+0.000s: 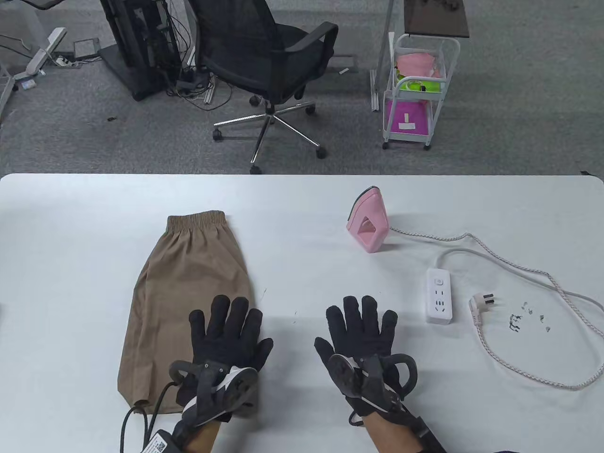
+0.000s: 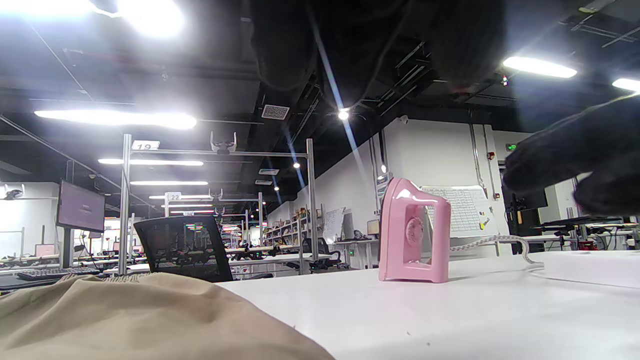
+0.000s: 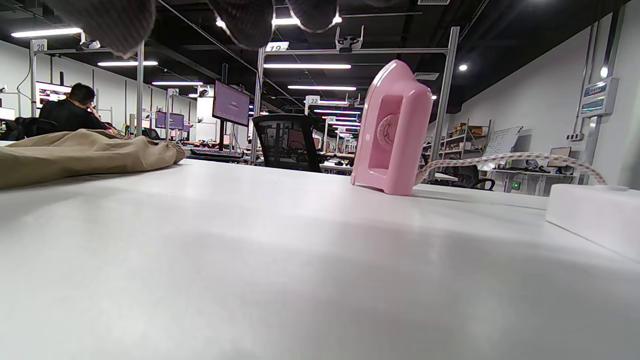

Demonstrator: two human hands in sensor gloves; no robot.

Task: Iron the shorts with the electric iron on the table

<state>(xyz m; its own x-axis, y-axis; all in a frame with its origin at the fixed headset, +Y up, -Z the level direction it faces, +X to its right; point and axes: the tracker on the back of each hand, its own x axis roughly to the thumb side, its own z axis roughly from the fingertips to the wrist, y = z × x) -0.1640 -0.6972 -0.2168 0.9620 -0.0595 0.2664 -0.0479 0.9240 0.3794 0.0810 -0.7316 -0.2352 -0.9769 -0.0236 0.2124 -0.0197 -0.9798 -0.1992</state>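
One shorts point(image 1: 188, 302), one iron point(image 1: 368, 222), two flat hands, left hand point(image 1: 226, 344), right hand point(image 1: 358, 344)

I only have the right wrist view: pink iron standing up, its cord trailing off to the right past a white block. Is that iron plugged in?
Observer: No. In the table view the plug lies loose on the table, beside the power strip, not in a socket.
Operator: What is my left hand doing?
Observer: The left hand lies flat, fingers spread, over the right edge of the shorts, near the hem.
Operator: And my right hand?
Observer: The right hand is flat with fingers spread over bare table, between the shorts and the power strip, holding nothing.
Operator: Which way do the shorts lie?
Observer: Waistband away from you, hem toward you; the iron stands to their right.
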